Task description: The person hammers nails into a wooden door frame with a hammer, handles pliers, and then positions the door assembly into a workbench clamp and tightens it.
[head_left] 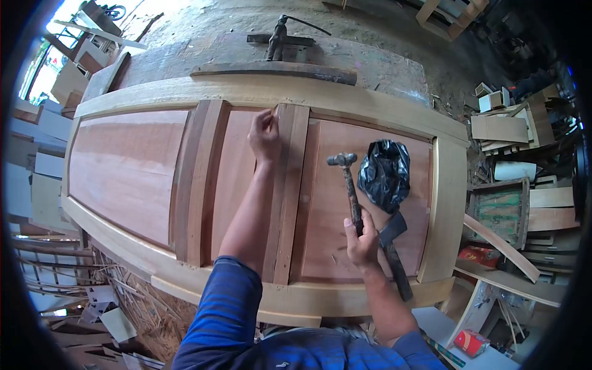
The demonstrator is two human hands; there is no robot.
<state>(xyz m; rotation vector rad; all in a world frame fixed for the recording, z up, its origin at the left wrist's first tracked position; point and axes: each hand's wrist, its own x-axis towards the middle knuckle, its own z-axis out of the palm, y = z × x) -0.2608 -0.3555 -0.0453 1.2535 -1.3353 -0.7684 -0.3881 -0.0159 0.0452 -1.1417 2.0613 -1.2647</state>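
A large wooden panel door [240, 89] lies flat in front of me, pale rails framing reddish inset panels. My left hand [265, 135] is at the upper end of a brown upright, near the far rail. Its fingers are pinched together, and what they hold, if anything, is too small to make out. My right hand [362, 240] grips the handle of a hammer [350, 185] above the right panel, its head pointing up and away from me. Beside it on that panel lie a black plastic bag [385, 176] and a dark hatchet-like tool [396, 265].
Beyond the door, a wooden strip [271, 71] and a dark metal tool [277, 43] rest on a worn board [388, 68]. Wood offcuts [502, 129] are stacked at the right. Scraps and shavings [145, 308] cover the lower left floor. A red can [472, 343] sits lower right.
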